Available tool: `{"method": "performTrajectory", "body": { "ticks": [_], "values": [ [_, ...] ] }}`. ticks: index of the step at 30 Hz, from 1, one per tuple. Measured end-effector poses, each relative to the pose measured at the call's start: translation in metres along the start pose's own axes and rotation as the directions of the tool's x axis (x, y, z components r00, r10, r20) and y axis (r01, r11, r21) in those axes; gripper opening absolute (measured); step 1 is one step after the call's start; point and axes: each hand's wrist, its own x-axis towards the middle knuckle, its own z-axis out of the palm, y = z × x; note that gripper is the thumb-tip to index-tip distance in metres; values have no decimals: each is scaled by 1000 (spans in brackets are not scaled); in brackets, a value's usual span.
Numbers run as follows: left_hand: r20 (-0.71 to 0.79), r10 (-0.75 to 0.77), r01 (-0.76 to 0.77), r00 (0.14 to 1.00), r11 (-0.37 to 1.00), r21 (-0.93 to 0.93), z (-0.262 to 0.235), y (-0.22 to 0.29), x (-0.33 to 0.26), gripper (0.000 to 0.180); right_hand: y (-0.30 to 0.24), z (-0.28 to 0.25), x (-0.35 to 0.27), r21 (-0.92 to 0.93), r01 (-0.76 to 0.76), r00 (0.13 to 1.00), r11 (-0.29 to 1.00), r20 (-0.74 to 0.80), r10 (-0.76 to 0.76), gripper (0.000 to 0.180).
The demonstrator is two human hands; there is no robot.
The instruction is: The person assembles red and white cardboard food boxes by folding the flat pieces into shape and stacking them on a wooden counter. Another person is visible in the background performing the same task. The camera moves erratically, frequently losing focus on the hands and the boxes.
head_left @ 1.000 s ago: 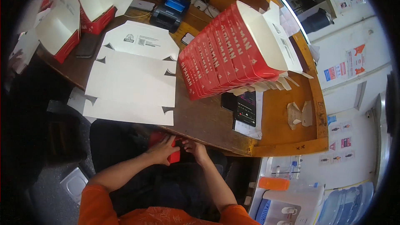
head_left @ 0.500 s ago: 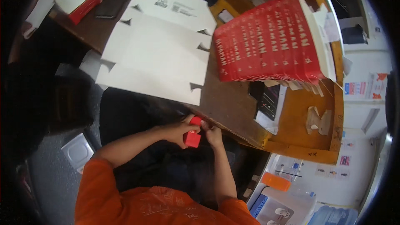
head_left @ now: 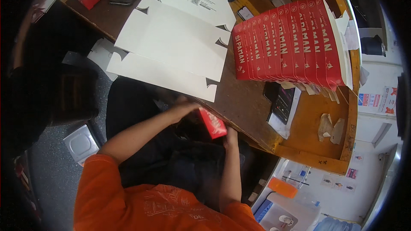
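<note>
A small carton point(head_left: 212, 123) is held between the left hand point(head_left: 184, 108) and the right hand point(head_left: 231, 136), just near of the table point(head_left: 244, 98) edge. Flat box blanks point(head_left: 171, 42) are spread on the table beyond the hands. To their right, a row of folded cartons point(head_left: 289, 45) is stacked. A phone point(head_left: 282, 102) is laid near of that row.

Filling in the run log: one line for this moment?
left hand: on red carton | right hand: under carton | flat white blanks: on table
</note>
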Motion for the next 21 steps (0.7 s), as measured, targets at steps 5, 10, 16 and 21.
{"method": "performTrajectory", "body": {
  "ticks": [5,10,16,21],
  "values": [
    [-108,-72,72,992,997,-9,-17,-14,7,40,-13,15,-12,71,-35,999,997,27,33,45],
    [84,439,-317,895,492,811,6,30,-15,42,8,-8,-8,-186,248,966,951,-27,-257,42],
    [174,-314,84,933,663,743,11,32,-13,39,7,-5,-18,-290,166,974,942,-102,-203,31],
    [323,-140,-139,936,697,704,-16,-21,-4,33,-20,25,-46,-34,-4,995,999,98,7,35]
  ]
}}
